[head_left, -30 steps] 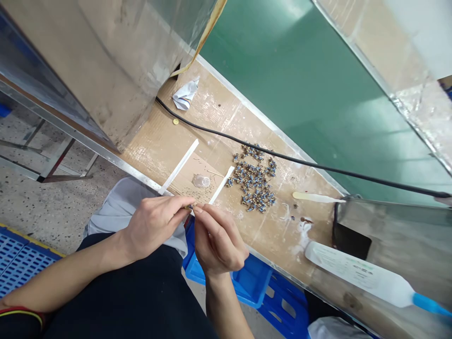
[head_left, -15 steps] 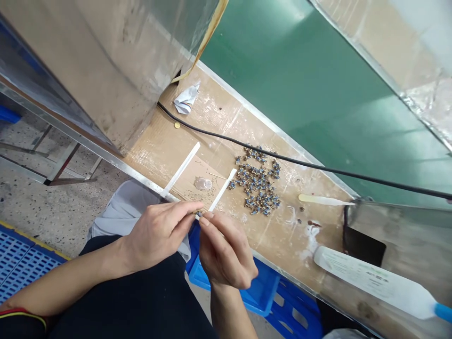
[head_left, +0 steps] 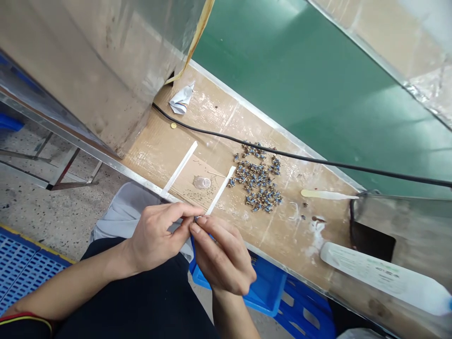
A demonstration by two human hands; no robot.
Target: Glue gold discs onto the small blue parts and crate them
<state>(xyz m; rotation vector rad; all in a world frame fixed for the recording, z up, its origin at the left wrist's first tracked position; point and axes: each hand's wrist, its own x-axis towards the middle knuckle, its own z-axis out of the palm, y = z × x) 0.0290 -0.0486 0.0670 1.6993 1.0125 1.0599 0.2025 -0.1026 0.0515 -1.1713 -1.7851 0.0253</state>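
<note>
My left hand (head_left: 158, 235) and my right hand (head_left: 222, 254) meet at their fingertips just over the table's front edge. Both are closed in a pinch on a tiny part, mostly hidden, with a bit of blue showing between the fingers. Beyond them on the tabletop lies a clear round plastic piece (head_left: 202, 182), with tiny dark bits scattered around it between two white tape strips (head_left: 221, 190). A thin pin-like tool (head_left: 216, 174) rests close by. Off to the right is a pile of small blue and brass-coloured parts (head_left: 257, 176).
A black cable (head_left: 226, 137) crosses the cardboard-covered table. At the right lie a white bottle (head_left: 384, 278), a pale flat stick (head_left: 328, 194) and a dark flat object (head_left: 374, 241). Crumpled paper (head_left: 181, 100) lies at the back left. A blue tray (head_left: 264, 287) sits below the edge.
The fingertips have drawn closer together, and the small blue part shows less than before. My view has shifted slightly; the things on the table look unmoved.
</note>
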